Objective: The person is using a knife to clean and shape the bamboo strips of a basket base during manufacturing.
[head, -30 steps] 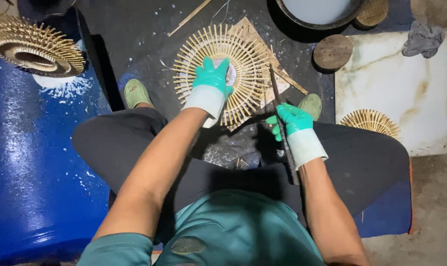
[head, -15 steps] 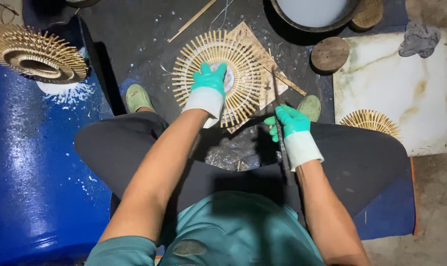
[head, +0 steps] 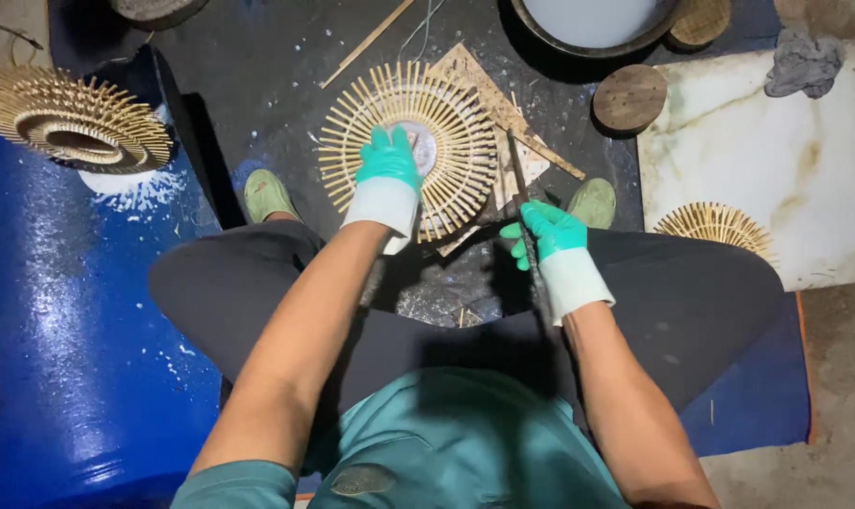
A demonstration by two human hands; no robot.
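Note:
A round disc of radiating bamboo sticks (head: 451,123) lies on the dark floor between my feet. My left hand (head: 387,162), in a green and white glove, presses flat on its middle, fingers spread. My right hand (head: 546,235), gloved the same way, is shut on a thin dark stick (head: 519,179) that points up past the disc's right edge. A flat wooden board (head: 503,108) lies under the disc's right side.
A stack of finished stick discs (head: 69,118) rests on blue sheeting (head: 60,320) at left. Another disc (head: 715,224) lies on a white slab (head: 785,141) at right. A dark bowl (head: 592,24), a round wooden block (head: 631,97) and a grey rag (head: 804,61) lie beyond.
My left hand has stayed on the disc's middle. My right hand with the stick has shifted only slightly; the view has moved a little.

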